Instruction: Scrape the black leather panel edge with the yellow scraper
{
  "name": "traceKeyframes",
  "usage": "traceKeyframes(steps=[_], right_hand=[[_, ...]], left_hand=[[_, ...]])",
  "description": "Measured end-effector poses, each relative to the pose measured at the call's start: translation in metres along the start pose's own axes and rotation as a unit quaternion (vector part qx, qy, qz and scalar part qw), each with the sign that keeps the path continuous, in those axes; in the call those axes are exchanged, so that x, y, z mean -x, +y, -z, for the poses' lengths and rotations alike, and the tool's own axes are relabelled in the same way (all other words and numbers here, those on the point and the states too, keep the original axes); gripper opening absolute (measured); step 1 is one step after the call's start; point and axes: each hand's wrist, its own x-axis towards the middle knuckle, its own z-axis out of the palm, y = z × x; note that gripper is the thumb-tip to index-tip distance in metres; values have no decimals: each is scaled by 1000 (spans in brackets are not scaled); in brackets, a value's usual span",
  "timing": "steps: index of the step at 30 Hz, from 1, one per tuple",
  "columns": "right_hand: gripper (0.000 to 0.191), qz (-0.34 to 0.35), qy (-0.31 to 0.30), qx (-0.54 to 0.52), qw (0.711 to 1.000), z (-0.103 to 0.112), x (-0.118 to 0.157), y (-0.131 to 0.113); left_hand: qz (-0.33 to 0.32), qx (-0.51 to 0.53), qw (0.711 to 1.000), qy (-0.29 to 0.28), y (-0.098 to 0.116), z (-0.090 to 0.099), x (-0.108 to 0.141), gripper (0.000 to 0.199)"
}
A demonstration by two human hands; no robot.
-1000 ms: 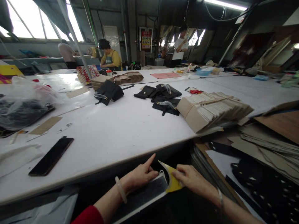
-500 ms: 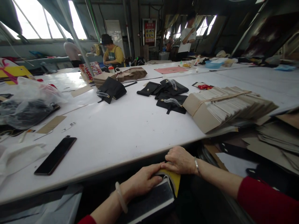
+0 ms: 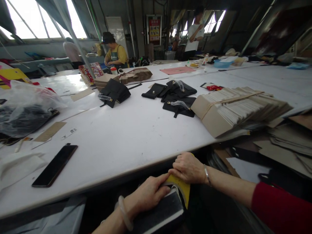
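Yellow sheet (image 3: 185, 189), curved, lies below near edge of desk (image 3: 122, 139). Right hand's (image 3: 187, 169) grip pinches sheet; left hand (image 3: 149, 194) lies over black panel (image 3: 168, 207), cannot tell if clasping. Sheet probably light, thin, flexible: best held at broad corner nearest desk.

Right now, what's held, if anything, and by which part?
The right hand holds the yellow piece by its upper part; the left hand lies on the black block, its grip unclear.

A phone (image 3: 55, 166) lies left of the left hand (image 3: 150, 193).
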Motion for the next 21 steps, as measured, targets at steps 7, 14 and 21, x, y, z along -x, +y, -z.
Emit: traceKeyframes(steps=[7, 14, 21], right_hand=[[49, 31, -26, 9, 999, 6, -11, 0], [52, 49, -64, 18, 997, 12, -15, 0], [55, 42, -86, 19, 995, 11, -15, -2]], left_hand=[[30, -2, 1000, -5, -2, -2, -1, 24], [28, -6, 1000, -11, 0, -1, -1, 23], [30, -17, 999, -15, -2, -4, -4, 23]])
